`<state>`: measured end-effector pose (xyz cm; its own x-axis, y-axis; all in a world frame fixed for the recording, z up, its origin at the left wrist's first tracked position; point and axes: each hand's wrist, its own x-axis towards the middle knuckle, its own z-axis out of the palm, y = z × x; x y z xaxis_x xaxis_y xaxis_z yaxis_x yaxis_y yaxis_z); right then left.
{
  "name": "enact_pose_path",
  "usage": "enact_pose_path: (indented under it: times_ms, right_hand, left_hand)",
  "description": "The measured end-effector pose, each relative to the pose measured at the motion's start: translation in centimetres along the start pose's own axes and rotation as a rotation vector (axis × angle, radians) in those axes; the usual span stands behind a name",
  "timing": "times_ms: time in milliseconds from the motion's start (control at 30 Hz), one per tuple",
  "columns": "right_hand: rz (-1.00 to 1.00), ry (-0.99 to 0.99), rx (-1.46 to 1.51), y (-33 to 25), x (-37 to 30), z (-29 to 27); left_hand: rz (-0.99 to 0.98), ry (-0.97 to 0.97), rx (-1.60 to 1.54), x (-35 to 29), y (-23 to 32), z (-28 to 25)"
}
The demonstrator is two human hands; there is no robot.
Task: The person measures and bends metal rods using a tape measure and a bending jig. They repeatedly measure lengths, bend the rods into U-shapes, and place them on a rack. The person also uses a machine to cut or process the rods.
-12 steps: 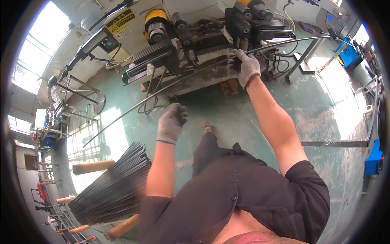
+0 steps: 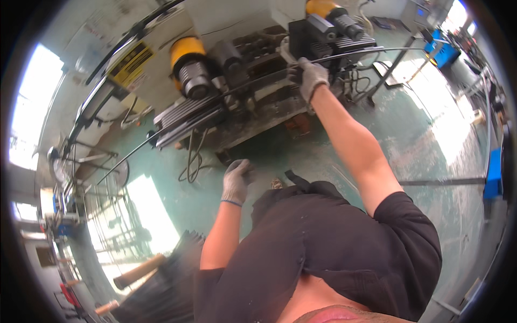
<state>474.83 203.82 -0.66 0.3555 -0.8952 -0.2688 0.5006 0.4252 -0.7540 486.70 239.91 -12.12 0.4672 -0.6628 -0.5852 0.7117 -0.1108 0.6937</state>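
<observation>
A long, thin dark rod [image 2: 126,160] runs across the front of a machine [image 2: 258,105], sloping from lower left to upper right. My right hand [image 2: 311,78], in a pale work glove, is closed around it just right of its middle, arm stretched forward. The rod lies at the level of the machine's black ribbed blocks; whether it touches them I cannot tell. My left hand [image 2: 238,175], also gloved, hangs lower, in front of my body and apart from the rod. Its fingers are curled and slightly blurred, with nothing visible in them.
Yellow-capped cylindrical units [image 2: 188,54] sit on top of the machine. At lower left lies a blurred bundle of dark rods [image 2: 161,288] beside a brown roller [image 2: 140,271]. Cables [image 2: 194,164] loop below the machine. A blue box-shaped unit [image 2: 444,49] stands at far right.
My view has shifted, bringing the machine closer and the rod bundle lower. My right hand still holds the rod, which now passes higher across the left block. My left hand is farther from it.
</observation>
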Motion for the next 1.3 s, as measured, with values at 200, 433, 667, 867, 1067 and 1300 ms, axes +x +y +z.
enact_pose_path:
  times_ms: [200, 433, 667, 867, 1067, 1300]
  right_hand:
    - [-0.017, 0.062, -0.014, 2.3, 4.1, 1.9]
    - [-0.047, 0.095, -0.025, 2.9, 5.9, 2.4]
    - [-0.057, 0.116, -0.01, 2.5, 6.7, 2.3]
    - [-0.047, 0.157, 0.035, 2.9, 7.6, 1.0]
    - [-0.011, 0.16, 0.067, 2.3, 8.4, 0.4]
    - [-0.049, 0.153, 0.009, 2.2, 8.9, 0.3]
  left_hand:
    - [-0.048, 0.026, -0.038, 3.4, 0.9, -2.8]
    - [-0.157, 0.056, -0.107, 4.9, -1.6, -2.0]
    - [-0.099, 0.133, -0.003, 8.1, 0.3, -1.7]
    - [-0.113, 0.167, -0.008, 9.7, 0.2, -0.6]
    - [-0.148, 0.168, 0.149, 9.8, -1.4, 0.0]
    - [-0.157, 0.187, 0.164, 10.2, -1.7, -0.3]
